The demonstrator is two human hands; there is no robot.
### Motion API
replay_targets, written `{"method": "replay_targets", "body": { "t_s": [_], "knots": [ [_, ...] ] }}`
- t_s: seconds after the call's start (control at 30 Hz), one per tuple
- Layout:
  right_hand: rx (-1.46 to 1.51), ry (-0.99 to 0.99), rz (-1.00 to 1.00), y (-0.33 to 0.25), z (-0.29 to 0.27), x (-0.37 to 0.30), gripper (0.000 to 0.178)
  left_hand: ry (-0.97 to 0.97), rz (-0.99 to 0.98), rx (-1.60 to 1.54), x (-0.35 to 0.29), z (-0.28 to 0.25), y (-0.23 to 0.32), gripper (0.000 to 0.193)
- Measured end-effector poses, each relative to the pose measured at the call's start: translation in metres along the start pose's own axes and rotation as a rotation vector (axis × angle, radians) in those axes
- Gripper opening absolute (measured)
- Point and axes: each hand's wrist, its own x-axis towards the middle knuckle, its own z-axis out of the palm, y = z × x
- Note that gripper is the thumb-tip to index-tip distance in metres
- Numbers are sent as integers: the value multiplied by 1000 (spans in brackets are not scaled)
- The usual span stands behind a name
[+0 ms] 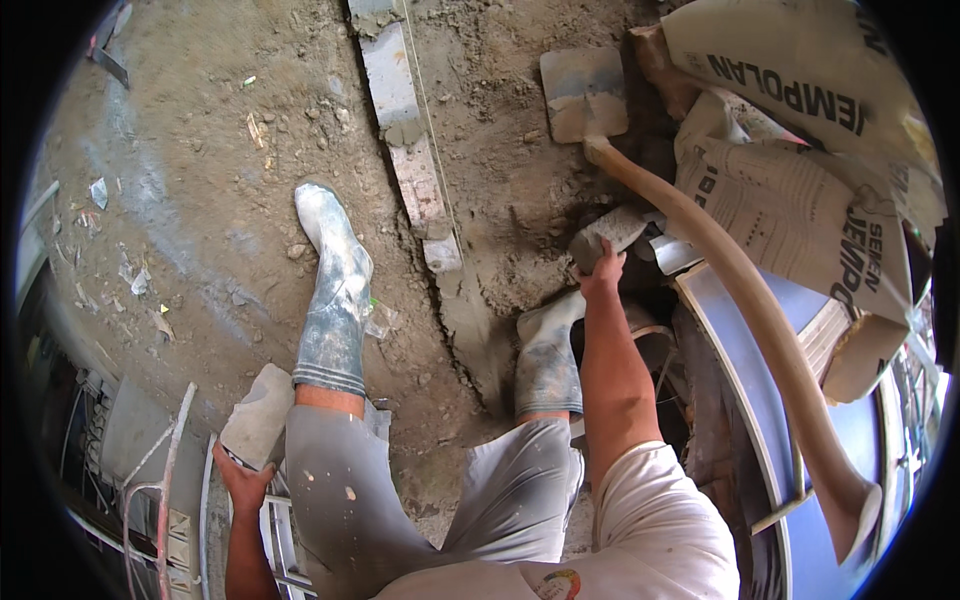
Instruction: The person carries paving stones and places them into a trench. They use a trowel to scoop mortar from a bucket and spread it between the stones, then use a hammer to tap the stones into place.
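Beside my left leg, my left hand (242,478) grips a pale grey brick (256,418), holding it at the lower end. My right arm reaches forward past my right boot, and my right hand (604,270) is closed on another grey brick (612,232), partly covered by the fingers. Between my boots and farther ahead runs a single row of bricks (413,180) bedded in mortar, with a taut string (428,120) along its right side. A strip of wet mortar (468,320) continues from the row's near end.
A shovel (720,245) with a long wooden handle lies at the right, its blade on the dirt. Paper cement sacks (790,190) are heaped behind it, above a blue panel (745,310). Metal rods (172,470) stand at lower left. Litter dots the dirt floor (220,150).
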Motion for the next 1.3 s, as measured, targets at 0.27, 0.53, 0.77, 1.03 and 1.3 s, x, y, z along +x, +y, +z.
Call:
{"method": "replay_targets", "body": {
  "t_s": [0.27,0.53,0.77,1.03,1.3],
  "knots": [
    [350,-686,315,-38,-101,-157,55,54,15,-140,-39,-9,-23,104],
    [125,-994,454,-91,-121,-318,60,204,-16,-70,-101,-30,19,95],
    [-610,-908,264,-149,-99,-381,62,174,-117,-207,-158,-53,28,95],
    [-815,-686,-20,-207,-32,-483,48,14,-239,-222,-110,-70,-6,103],
    [-912,-577,-168,-246,63,-583,43,99,-404,-316,-54,-186,-50,115]
  ]
}}
